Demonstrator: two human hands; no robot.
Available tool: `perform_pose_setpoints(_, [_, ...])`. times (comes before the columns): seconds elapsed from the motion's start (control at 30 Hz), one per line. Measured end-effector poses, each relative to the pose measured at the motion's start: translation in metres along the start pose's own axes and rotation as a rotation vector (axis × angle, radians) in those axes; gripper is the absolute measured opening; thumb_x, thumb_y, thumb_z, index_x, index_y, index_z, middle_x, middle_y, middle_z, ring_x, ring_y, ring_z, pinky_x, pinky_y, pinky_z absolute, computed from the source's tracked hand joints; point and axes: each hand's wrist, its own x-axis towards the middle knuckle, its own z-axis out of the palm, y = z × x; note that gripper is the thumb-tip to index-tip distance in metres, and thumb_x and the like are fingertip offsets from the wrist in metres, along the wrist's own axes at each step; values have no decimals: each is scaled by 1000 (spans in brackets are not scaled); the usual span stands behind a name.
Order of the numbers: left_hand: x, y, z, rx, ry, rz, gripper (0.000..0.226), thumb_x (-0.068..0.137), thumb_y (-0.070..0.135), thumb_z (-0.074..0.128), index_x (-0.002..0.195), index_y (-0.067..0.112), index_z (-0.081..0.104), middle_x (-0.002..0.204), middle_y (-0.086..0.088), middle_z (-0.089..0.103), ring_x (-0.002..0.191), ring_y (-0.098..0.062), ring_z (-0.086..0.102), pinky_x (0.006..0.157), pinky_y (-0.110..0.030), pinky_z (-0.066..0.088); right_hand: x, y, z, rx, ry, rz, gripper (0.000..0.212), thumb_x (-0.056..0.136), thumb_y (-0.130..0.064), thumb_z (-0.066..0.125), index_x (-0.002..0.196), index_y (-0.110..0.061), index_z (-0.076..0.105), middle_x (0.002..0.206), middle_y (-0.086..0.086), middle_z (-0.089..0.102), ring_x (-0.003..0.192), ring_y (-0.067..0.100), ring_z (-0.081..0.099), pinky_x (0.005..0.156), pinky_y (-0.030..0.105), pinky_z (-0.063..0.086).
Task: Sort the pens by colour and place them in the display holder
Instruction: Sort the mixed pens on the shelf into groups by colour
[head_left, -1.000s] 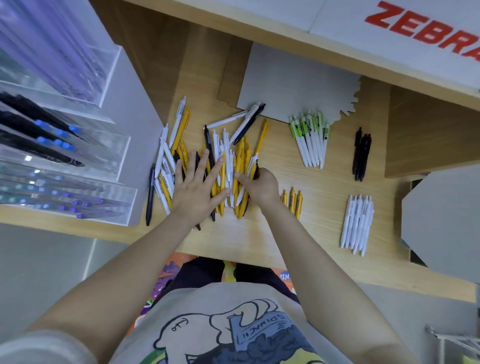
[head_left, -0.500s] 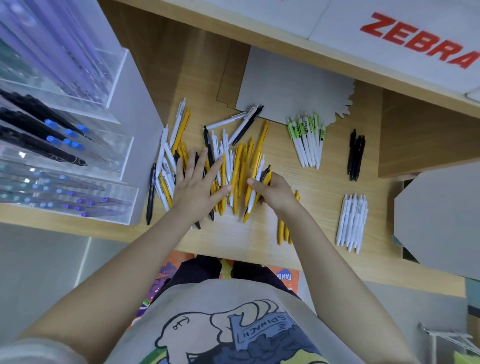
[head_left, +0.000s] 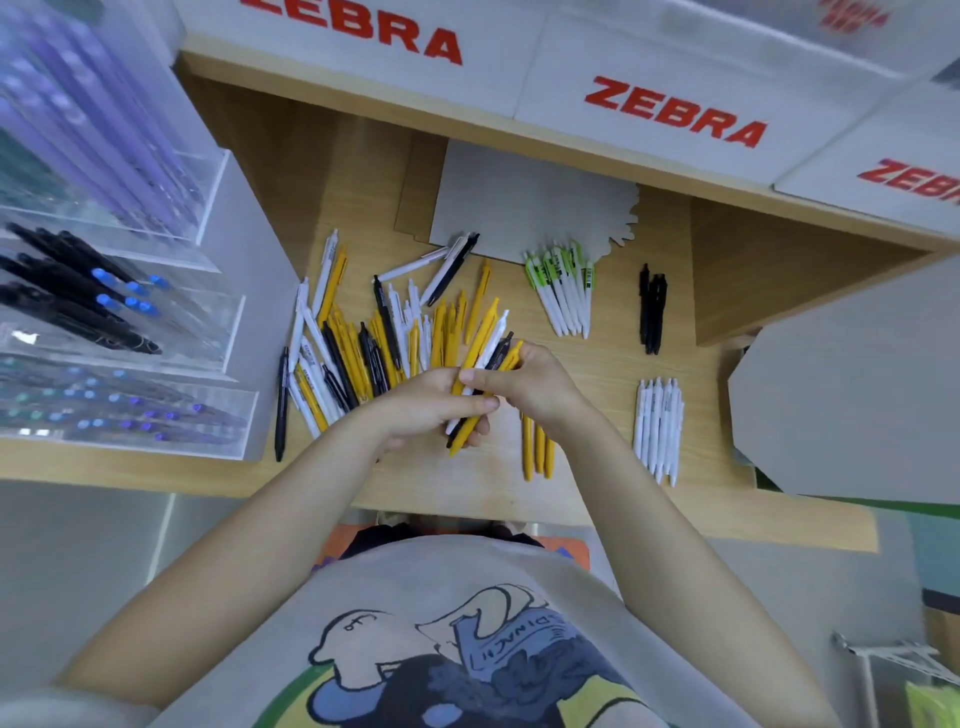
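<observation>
Currently, head view: left hand (head_left: 431, 410) and right hand (head_left: 530, 384) both close their grip on a small mixed bundle of yellow, white and black plastic pens (head_left: 480, 384), lifted just above the wooden table (head_left: 597, 364), probably to pick colours apart. Unsorted pile (head_left: 363, 338) lies left; sorted yellow pens (head_left: 537, 452), white pens (head_left: 657, 428), black pens (head_left: 652, 309) lie right. Clear acrylic display holder (head_left: 130, 332) stands far left.

At frame centre, both hands, left hand (head_left: 434, 410) and right hand (head_left: 530, 384), grip a mixed bundle of pens (head_left: 480, 387) above the bench (head_left: 597, 358), sorted groups right, display holder (head_left: 124, 332) left.
</observation>
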Motion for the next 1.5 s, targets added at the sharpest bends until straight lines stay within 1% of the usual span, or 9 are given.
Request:
perform_pose_setpoints(0.17, [-6, 4, 5, -22, -62, -39, 17, 100, 29, 58, 104, 13, 63, 81, -5, 67, 74, -19, 65, 71, -31, 54, -15, 1, -13, 72, 0, -9, 24, 87, -29, 73, 86, -6, 64, 73, 7, 61, 64, 14, 55, 56, 24, 42])
perform_pose_setpoints(0.4, [-5, 10, 15, -10, -108, -45, 18, 98, 26, 61, 108, 11, 65, 83, -6, 70, 76, -21, 68, 72, -31, 55, -23, 9, -33, 228, 72, -104, 18, 96, -28, 61, 87, -13, 66, 88, 3, 67, 86, 17, 63, 80, 34, 50])
perform_pose_setpoints(0.57, [6, 9, 34, 67, -113, -88, 23, 100, 22, 58, 113, 4, 62, 87, -9, 72, 80, -25, 71, 77, -38, 59, -37, 16, -58, 515, 338, -212, 22, 107, -21, 36, 108, -10, 55, 97, 14, 70, 99, 26, 69, 91, 36, 53])
perform_pose_setpoints(0.63, [15, 6, 45, 50, -101, -95, 24, 101, 22, 56, 114, 2, 62, 89, -12, 72, 82, -27, 71, 81, -42, 58, -45, 23, -82, 488, 395, -253, 25, 108, -26, 31, 113, -15, 53, 82, 10, 66, 89, 29, 69, 91, 37, 55])
perform_pose_setpoints(0.8, [47, 3, 74, -41, -59, -101, 23, 102, 23, 55, 112, 4, 62, 93, -15, 73, 88, -34, 71, 88, -50, 57, -60, 64, -133, 323, 474, -29, 24, 104, -28, 36, 116, -23, 56, 67, 0, 48, 56, 13, 44, 55, 27, 42])
perform_pose_setpoints(1.03, [85, 6, 128, -245, 125, -125, 18, 101, 17, 55, 111, 5, 62, 90, -14, 69, 79, -27, 74, 70, -36, 62, -74, 159, -174, 84, 683, 249, 24, 92, -6, 55, 114, -5, 66, 96, 7, 65, 77, 17, 63, 58, 13, 46])
perform_pose_setpoints(1.13, [94, 6, 143, -253, 174, -151, 18, 99, 20, 59, 111, 7, 64, 89, -14, 72, 81, -29, 74, 76, -40, 62, -69, 174, -190, -28, 714, 257, 23, 92, -8, 57, 111, -7, 69, 85, -1, 63, 78, 14, 57, 57, 10, 36])
perform_pose_setpoints(1.37, [107, 12, 170, -211, 84, -218, 23, 98, 21, 58, 117, 10, 64, 99, -14, 74, 88, -30, 73, 85, -46, 59, -53, 179, -203, 24, 629, 197, 27, 92, -6, 56, 117, -11, 65, 108, -4, 63, 96, 8, 54, 73, 13, 39])
perform_pose_setpoints(1.5, [115, 15, 178, -229, -2, -219, 29, 98, 20, 57, 125, 13, 62, 107, -15, 71, 93, -30, 72, 85, -44, 59, -57, 187, -207, -18, 631, 164, 23, 92, -6, 56, 114, -10, 65, 96, -4, 61, 92, 13, 57, 65, 5, 38])
